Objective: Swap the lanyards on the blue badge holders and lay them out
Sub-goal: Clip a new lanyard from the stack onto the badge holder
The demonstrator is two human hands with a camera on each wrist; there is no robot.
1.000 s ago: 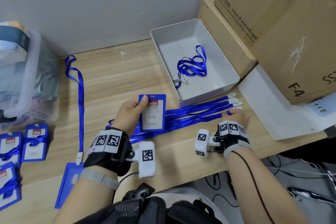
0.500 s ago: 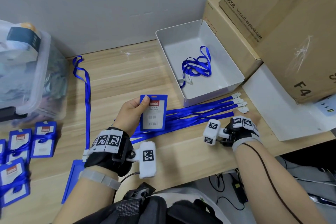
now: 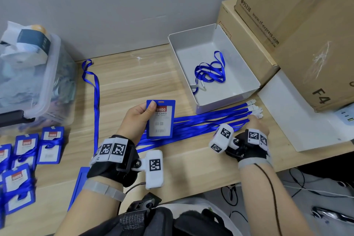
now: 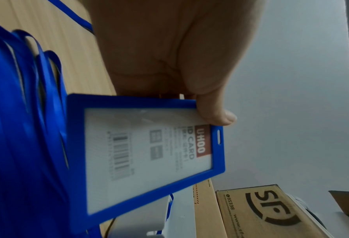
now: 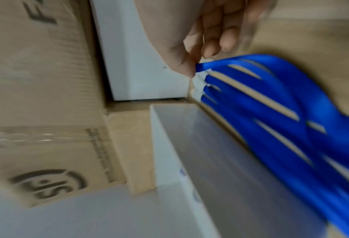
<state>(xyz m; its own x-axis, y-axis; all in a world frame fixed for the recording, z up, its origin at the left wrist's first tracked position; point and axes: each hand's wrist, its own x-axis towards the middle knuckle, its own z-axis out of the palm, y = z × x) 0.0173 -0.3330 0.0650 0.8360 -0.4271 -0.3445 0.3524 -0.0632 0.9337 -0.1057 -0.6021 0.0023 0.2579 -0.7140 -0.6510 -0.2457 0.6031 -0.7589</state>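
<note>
Blue badge holder held up mid-frame, left hand thumb pinching top corner, slot free for clip. Right hand pinches lanyard end from row, right of frame, probably to clip on.

Blurred lanyards in right-wrist view
</note>
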